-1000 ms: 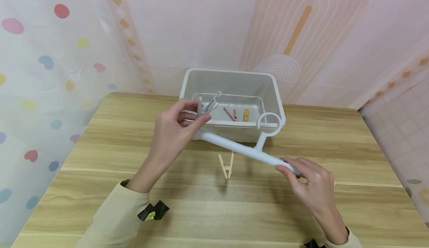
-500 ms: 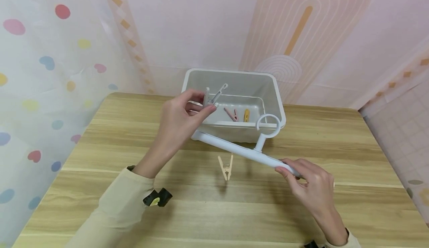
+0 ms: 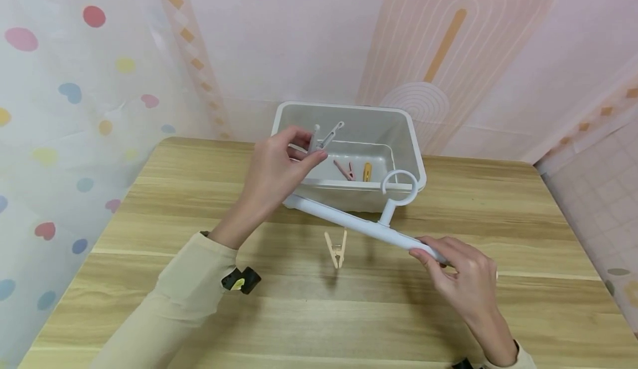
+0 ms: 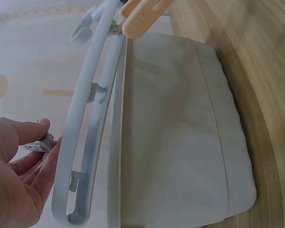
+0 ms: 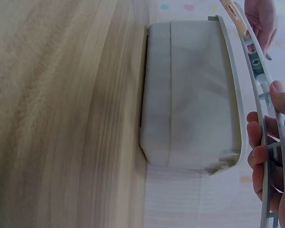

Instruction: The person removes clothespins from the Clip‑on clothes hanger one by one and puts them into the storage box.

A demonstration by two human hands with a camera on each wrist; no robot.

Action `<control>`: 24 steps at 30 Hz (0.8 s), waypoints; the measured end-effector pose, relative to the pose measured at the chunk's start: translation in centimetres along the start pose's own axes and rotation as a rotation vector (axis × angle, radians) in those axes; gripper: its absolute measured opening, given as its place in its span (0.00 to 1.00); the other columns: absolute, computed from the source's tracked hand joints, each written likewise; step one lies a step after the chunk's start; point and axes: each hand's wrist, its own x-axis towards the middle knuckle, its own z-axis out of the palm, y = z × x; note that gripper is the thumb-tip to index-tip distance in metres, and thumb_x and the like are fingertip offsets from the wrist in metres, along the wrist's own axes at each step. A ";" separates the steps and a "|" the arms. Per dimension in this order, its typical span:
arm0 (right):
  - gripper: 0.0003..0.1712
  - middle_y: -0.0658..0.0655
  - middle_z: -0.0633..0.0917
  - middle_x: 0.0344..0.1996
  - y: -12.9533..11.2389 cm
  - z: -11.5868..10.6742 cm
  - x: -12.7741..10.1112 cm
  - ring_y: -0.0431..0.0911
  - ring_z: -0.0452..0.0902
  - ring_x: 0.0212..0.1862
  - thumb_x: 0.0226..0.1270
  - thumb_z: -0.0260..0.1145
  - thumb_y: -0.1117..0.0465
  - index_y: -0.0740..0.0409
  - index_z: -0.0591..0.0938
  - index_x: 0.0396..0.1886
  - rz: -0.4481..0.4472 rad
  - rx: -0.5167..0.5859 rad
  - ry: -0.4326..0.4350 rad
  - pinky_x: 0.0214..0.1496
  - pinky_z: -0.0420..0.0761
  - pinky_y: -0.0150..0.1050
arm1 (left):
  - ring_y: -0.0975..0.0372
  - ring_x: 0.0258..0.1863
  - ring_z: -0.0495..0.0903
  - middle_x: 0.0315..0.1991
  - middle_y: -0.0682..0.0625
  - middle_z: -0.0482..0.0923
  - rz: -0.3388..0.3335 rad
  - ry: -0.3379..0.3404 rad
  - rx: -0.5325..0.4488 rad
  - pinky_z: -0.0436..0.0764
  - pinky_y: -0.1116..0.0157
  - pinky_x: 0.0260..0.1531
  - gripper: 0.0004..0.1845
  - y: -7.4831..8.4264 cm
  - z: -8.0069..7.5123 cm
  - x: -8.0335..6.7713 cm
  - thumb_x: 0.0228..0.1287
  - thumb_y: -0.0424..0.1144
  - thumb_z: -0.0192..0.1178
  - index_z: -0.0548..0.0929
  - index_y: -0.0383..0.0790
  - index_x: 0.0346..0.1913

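Note:
My left hand (image 3: 279, 164) pinches a grey clothespin (image 3: 331, 135) between thumb and fingers, its two arms pointing up in a V. It is above the front left part of the bin, just past the hanger's left end. At the right, my right hand (image 3: 466, 272) grips the end of a pale blue-white hanger (image 3: 349, 221), holding it in the air with its ring hook (image 3: 416, 189) upward. Below the hanger's bar is a beige clothespin (image 3: 338, 255), also seen against the hanger in the left wrist view; how it is attached I cannot tell.
A light grey bin (image 3: 413, 147) stands behind the hanger, close to the patterned backdrop. On its floor lie a pink clothespin (image 3: 344, 169) and a yellow clothespin (image 3: 367, 172). Everything rests on a wood-grain table (image 3: 309, 319).
My left hand has moved up and to the right with the grey clothespin, farther over the bin and away from the hanger's left end. The right hand and hanger have barely moved.

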 end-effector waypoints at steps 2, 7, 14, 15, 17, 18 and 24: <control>0.28 0.41 0.83 0.19 0.0 0.0 0.0 0.27 0.62 0.20 0.68 0.61 0.32 0.48 0.92 0.33 -0.001 0.000 -0.001 0.20 0.55 0.18 | 0.58 0.34 0.90 0.41 0.45 0.89 -0.003 -0.009 0.019 0.81 0.70 0.29 0.16 -0.1 0.1 0.3 0.59 0.39 0.73 0.84 0.37 0.47; 0.28 0.41 0.83 0.19 -0.1 0.0 -0.1 0.27 0.62 0.20 0.67 0.61 0.32 0.48 0.92 0.33 -0.002 -0.004 -0.003 0.20 0.55 0.18 | 0.57 0.35 0.90 0.40 0.45 0.89 -0.015 -0.025 0.070 0.81 0.67 0.29 0.16 -0.2 0.3 0.8 0.59 0.40 0.73 0.84 0.37 0.47; 0.28 0.42 0.84 0.19 -0.2 0.0 0.0 0.27 0.63 0.20 0.67 0.61 0.32 0.48 0.92 0.33 -0.003 -0.010 0.000 0.20 0.54 0.17 | 0.56 0.35 0.90 0.40 0.44 0.89 -0.019 -0.041 0.133 0.81 0.65 0.30 0.16 -0.5 0.6 1.4 0.60 0.41 0.72 0.84 0.36 0.46; 0.28 0.42 0.85 0.19 -0.2 0.0 0.0 0.28 0.63 0.20 0.67 0.61 0.32 0.48 0.92 0.33 -0.004 -0.008 0.001 0.20 0.54 0.17 | 0.56 0.35 0.90 0.40 0.43 0.89 -0.018 -0.041 0.143 0.81 0.64 0.30 0.16 -0.5 0.6 1.5 0.60 0.41 0.72 0.84 0.36 0.46; 0.28 0.42 0.84 0.19 -0.3 0.0 0.0 0.28 0.63 0.20 0.67 0.61 0.32 0.48 0.92 0.33 -0.005 -0.007 0.002 0.21 0.54 0.16 | 0.56 0.35 0.90 0.40 0.43 0.89 -0.021 -0.044 0.161 0.82 0.63 0.31 0.17 -0.6 0.7 1.7 0.60 0.42 0.72 0.84 0.35 0.47; 0.28 0.42 0.84 0.19 -0.3 0.0 0.0 0.28 0.63 0.20 0.67 0.61 0.32 0.48 0.92 0.32 -0.006 -0.007 0.003 0.21 0.54 0.16 | 0.55 0.36 0.90 0.40 0.43 0.89 -0.024 -0.046 0.169 0.82 0.63 0.31 0.17 -0.7 0.7 1.8 0.60 0.42 0.72 0.84 0.35 0.47; 0.27 0.41 0.84 0.19 -0.5 0.1 0.0 0.31 0.64 0.19 0.67 0.61 0.32 0.47 0.92 0.32 -0.007 -0.006 0.003 0.21 0.54 0.16 | 0.55 0.37 0.89 0.39 0.43 0.89 -0.037 -0.057 0.204 0.82 0.60 0.34 0.19 -1.0 0.9 2.2 0.60 0.42 0.72 0.84 0.35 0.49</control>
